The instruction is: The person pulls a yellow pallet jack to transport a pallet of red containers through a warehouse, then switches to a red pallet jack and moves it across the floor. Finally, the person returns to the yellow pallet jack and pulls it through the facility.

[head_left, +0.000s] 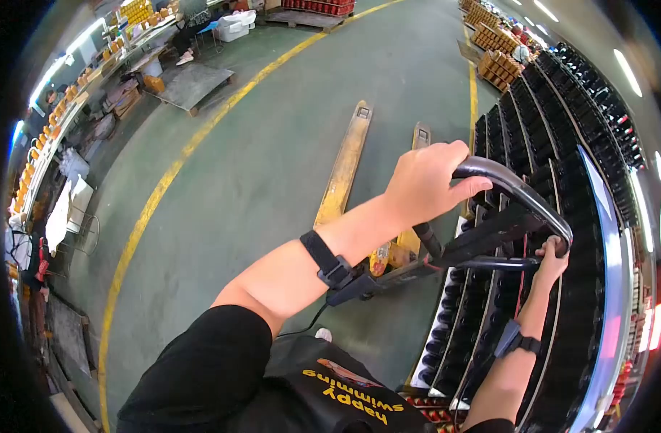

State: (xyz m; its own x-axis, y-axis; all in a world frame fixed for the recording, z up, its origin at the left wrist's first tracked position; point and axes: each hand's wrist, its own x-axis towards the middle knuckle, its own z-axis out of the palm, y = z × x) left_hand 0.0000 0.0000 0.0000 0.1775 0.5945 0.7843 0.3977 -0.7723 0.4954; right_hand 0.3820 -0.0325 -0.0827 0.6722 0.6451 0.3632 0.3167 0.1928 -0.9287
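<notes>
My left hand [433, 180] is wrapped over the near-left end of the black loop handle [519, 189] of a pallet jack. Lower down and to the right, my right hand [553, 261] grips the same handle at its right corner. From the handle a dark shaft [482, 242] runs down to the jack's yellow base [399, 254]. Two worn yellow forks [342, 167] stretch forward along the floor, with no load on them. My left forearm crosses in front of part of the jack.
Racks of black items [521, 123] stand close on the right. A yellow floor line [173, 172] curves along the left, beside a long workbench [63, 119] and a flat pallet [193, 88]. Stacked crates [500, 68] sit at the far right; a seated person [193, 25] is at the upper left.
</notes>
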